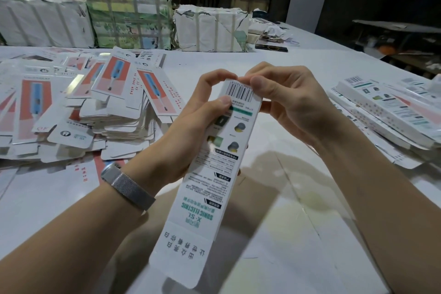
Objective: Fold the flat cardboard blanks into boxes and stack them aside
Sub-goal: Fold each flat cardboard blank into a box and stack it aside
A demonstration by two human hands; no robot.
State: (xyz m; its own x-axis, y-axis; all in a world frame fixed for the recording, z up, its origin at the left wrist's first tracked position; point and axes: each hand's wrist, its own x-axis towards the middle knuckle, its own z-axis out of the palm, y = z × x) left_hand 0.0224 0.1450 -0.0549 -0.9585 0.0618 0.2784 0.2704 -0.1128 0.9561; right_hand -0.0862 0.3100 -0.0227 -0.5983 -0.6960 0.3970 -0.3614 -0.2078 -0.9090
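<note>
Both hands hold a long white printed cardboard box (222,167) over the white bench (298,234). The left hand (191,131) wraps its fingers around the middle. The right hand (284,100) pinches the top end with its fingers.

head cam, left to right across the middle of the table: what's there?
Pile of flat blanks → left hand → box being folded → right hand → stack of folded boxes.
</note>
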